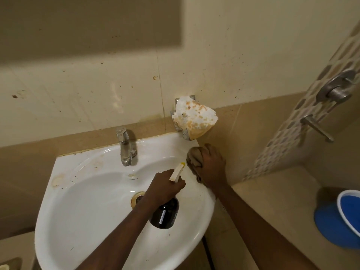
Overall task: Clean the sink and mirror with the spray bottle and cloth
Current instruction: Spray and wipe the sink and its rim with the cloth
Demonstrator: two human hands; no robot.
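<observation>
Head view: cloth [195, 157] under right hand [211, 166].

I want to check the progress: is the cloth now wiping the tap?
No, the right hand presses the cloth on the right rim of the sink, apart from the tap.

A home bathroom: corner sink [81, 191], tap [125, 147], tiled wall [97, 84].

A white corner sink [81, 221] is fixed against a tan tiled wall. A chrome tap [124, 147] stands on its back rim. A brown cloth [195, 158] lies bunched on the rim, right of the tap.
</observation>
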